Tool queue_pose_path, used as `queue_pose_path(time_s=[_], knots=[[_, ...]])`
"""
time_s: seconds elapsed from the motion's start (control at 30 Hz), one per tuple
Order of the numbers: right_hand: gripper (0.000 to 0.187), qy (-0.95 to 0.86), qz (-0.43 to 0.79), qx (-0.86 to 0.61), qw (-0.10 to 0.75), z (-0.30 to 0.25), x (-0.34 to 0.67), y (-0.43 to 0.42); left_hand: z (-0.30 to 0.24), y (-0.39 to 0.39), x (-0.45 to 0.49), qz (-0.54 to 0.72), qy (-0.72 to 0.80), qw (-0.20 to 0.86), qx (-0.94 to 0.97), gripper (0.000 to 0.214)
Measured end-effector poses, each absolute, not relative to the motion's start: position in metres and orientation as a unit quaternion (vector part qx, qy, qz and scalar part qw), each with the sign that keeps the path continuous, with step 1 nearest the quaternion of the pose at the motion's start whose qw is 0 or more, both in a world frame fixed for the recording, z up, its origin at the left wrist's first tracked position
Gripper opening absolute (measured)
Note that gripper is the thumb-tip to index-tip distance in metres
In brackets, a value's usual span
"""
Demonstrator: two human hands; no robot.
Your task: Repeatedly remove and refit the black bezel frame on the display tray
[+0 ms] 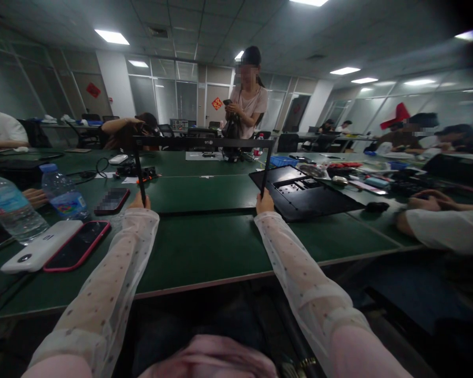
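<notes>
At the green surface [205, 247], my left hand [140, 200] and right hand [265, 203] grip the frame [197, 142] by its sides. It's held up, apart from the panel [315, 205] on my right. What's left, I can't tell.

A broad stretch of green table [205, 257] is left free between the forearms, and a hand could be passed there along the near edge. Farther out, more free surface is seen through the opening of the black frame [189, 142], but sideways passage is barred by its uprights, gripped by the left hand [137, 201] and right hand [265, 203]. On the right, the way is blocked by a large black panel [319, 202], whose corner is seen behind the frame's upright. On the left, room is taken up by a red-edged phone [79, 245], a white device [43, 247], a dark phone [112, 201] and two bottles [63, 194].
</notes>
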State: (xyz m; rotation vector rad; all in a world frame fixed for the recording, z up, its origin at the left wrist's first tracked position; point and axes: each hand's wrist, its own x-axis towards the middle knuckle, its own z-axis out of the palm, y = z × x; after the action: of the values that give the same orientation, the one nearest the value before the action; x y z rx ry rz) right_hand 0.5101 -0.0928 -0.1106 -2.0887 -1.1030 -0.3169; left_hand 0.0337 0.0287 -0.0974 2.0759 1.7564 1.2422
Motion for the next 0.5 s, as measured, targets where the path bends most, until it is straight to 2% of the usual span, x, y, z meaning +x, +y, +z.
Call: queue_pose_path(time_s=[0.23, 0.5], knots=[[0.052, -0.442, -0.121, -0.825, 0.332, -0.115, 0.513, -0.090, -0.108, 0.044, 0.028, 0.363, 0.581, -0.002, 0.729, 0.053], [0.041, -0.438, -0.077, -0.877, 0.183, -0.121, 0.513, -0.094, -0.127, 0.088, 0.021, 0.151, 0.621, 0.072, 0.766, 0.043]])
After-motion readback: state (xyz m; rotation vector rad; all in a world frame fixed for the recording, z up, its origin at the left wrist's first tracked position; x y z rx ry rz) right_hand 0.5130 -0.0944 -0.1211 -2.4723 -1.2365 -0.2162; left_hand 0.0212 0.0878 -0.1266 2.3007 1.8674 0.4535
